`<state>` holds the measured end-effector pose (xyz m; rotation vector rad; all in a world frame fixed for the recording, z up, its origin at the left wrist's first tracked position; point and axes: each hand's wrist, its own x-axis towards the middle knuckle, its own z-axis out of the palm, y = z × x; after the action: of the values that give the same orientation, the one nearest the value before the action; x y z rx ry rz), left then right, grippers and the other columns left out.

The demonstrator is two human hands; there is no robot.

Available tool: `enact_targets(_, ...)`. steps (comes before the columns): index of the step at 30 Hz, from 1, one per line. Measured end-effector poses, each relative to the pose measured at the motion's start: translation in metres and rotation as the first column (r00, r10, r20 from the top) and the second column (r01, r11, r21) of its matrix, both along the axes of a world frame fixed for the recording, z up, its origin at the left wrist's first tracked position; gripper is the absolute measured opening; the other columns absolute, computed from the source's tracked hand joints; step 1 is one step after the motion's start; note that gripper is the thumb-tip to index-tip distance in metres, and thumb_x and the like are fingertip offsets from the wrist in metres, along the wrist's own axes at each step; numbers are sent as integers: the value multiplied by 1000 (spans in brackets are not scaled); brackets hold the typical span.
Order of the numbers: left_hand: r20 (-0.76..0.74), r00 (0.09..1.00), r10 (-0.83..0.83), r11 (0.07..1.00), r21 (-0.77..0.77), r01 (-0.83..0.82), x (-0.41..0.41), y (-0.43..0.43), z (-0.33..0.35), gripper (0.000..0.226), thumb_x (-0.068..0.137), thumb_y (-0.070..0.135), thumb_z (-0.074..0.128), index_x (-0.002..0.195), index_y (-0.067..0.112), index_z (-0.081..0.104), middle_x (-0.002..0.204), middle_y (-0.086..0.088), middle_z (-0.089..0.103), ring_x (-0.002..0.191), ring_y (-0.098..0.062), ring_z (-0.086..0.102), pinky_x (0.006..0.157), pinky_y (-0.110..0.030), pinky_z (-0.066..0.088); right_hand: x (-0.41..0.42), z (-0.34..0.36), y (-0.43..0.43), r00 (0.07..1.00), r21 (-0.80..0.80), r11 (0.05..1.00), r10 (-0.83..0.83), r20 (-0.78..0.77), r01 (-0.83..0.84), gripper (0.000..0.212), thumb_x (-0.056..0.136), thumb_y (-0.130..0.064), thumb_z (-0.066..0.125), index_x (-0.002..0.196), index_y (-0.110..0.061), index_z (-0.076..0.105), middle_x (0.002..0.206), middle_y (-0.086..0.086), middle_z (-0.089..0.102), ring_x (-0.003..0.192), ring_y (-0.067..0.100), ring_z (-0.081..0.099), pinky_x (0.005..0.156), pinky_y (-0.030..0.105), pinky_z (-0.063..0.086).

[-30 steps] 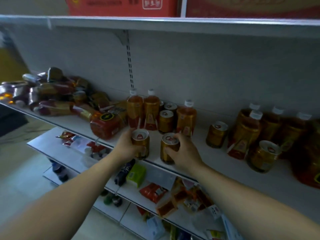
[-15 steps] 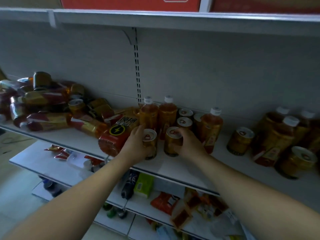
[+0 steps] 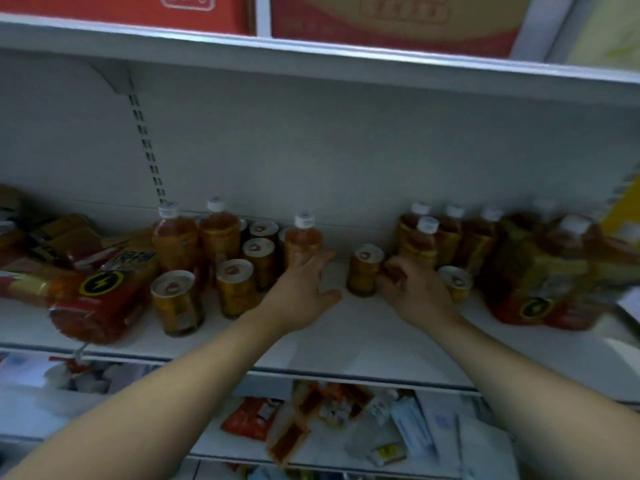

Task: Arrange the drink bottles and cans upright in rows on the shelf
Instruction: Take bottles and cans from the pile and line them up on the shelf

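White shelf (image 3: 363,336), lightning-bolt bottle label (image 3: 101,283) (lettering blurred), gold can (image 3: 363,273)

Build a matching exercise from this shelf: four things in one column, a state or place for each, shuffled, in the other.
1. left hand
2. left lightning-logo bottle
3. red cartons
4. lone can

A. lying on its side
B. on the top shelf
C. open, fingers straight
D. standing upright, pull-tab top showing

Pairs: 1-C, 2-A, 3-B, 4-D
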<state>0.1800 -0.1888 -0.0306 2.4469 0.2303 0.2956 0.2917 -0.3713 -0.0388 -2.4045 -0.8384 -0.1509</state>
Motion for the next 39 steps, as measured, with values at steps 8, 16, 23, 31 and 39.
enact_targets(8,-84,991,102,977,-179,-115,109,-40,-48,86,63,52,75,137,25,40,136,-3,49,122,-23,51,104,-43,43,58,-21,-74,989,-216,967,-146,-20,139,74,87,-49,62,147,-16,34,150,15,27,140,33,22,114,39,25)
enact_targets(16,-108,955,278,861,-413,-297,122,-60,-53,81,80,10,73,145,18,24,140,-10,45,124,-27,48,102,-36,40,70,-38,-95,990,-178,982,-82,-115,60,64,94,-43,55,150,-33,26,160,9,10,144,32,19,110,37,28)
enact_targets(23,-71,938,340,829,-447,-335,71,-72,-65,76,78,5,74,141,12,31,121,2,49,112,-13,50,86,-22,44,46,-50,-94,973,99,994,-22,-228,45,82,76,-36,79,143,-18,35,137,9,46,123,25,48,96,29,41)
enact_targets(31,4,877,480,827,-335,-451,-27,-49,-65,61,70,22,81,123,24,51,111,6,51,99,-11,53,80,-25,41,-8,-50,-29,949,195,975,160,-273,-109,79,75,-34,80,141,-23,39,139,0,41,126,17,44,94,22,34)
enact_targets(39,44,812,581,778,-323,-539,-117,30,-51,61,53,44,74,110,34,53,109,9,56,97,-7,55,80,-26,43,-75,-45,68,879,218,937,336,-338,-274,90,77,-32,80,150,-27,28,151,-4,36,135,15,39,102,21,32)
